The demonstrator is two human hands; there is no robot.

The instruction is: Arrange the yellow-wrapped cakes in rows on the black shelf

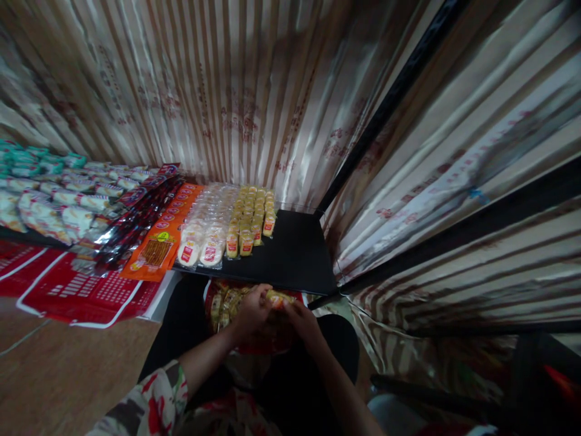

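Observation:
My left hand (255, 307) and my right hand (301, 318) meet over my lap, both closed on one small yellow-wrapped snack packet (278, 298) with a red label. Below them, a red bag (267, 345) between my knees holds several more yellow packets (226, 306). Just past my hands, rows of the same yellow packets (246, 241) stand on the black shelf (299, 248). To their left lie clear-wrapped round white crackers (211, 249) with red labels. My fingertips are small and dim in the picture.
Left along the shelf lie an orange snack bag (157, 248), dark shiny packets (136, 209), white packets (77, 200) and green packets (40, 160). A red printed sheet (86, 290) hangs below. Black metal bars (385, 115) and striped plastic sheeting (254, 91) enclose the back and right.

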